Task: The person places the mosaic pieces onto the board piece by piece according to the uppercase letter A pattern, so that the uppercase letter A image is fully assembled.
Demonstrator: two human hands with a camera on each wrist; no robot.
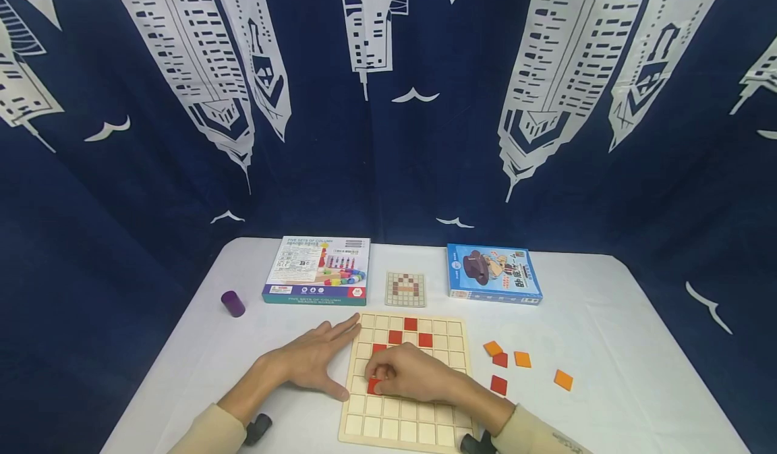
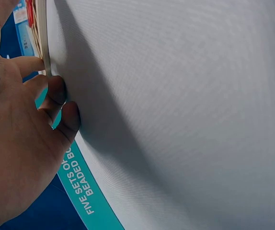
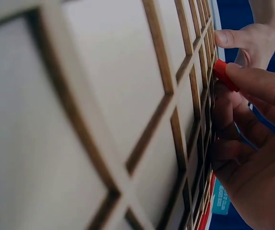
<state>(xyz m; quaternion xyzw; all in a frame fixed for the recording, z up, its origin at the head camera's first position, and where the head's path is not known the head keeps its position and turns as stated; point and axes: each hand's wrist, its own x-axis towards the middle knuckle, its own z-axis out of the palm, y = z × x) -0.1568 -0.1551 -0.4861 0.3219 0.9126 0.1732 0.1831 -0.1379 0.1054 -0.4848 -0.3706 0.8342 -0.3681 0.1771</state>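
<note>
A wooden grid board (image 1: 388,429) lies on the white table, with several red square tiles (image 1: 410,324) set in cells toward its far end. Between thumb and fingers my right hand (image 1: 415,373) pinches a red tile (image 3: 223,75) at a cell in the board's left part. In the right wrist view that tile stands tilted against the grid. My left hand (image 1: 312,359) rests at the board's left side, fingers stretched out, with the index fingertip at the far left corner and the thumb at the near left edge.
Right of the board lie loose orange tiles (image 1: 563,380) and red tiles (image 1: 498,385). Behind it sits a small pattern card (image 1: 405,299) between a beaded-column box (image 1: 315,299) and a blue box (image 1: 494,295). A purple cylinder (image 1: 233,303) lies at the left.
</note>
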